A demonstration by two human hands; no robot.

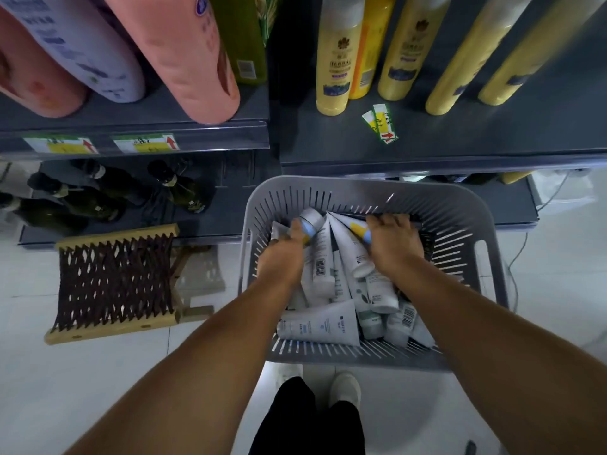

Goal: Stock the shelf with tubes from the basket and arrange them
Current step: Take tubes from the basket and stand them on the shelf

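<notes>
A grey slatted plastic basket [368,192] stands on the floor below the shelf, filled with several white and grey tubes [323,325]. Both my hands are inside it. My left hand [282,254] is closed around a grey-capped tube with a blue and yellow print [312,221] at the basket's far left. My right hand [392,244] grips a white tube with a yellow and blue patch [348,244], its cap pointing toward me. The dark shelf [443,139] above the basket has a bare front area.
Yellow bottles [331,70] stand at the back of the right shelf, with loose price tags [382,123] in front. Pink and lilac bottles [184,57] fill the left shelf. Dark bottles [177,188] sit lower left. A woven wooden stool [115,277] stands left of the basket.
</notes>
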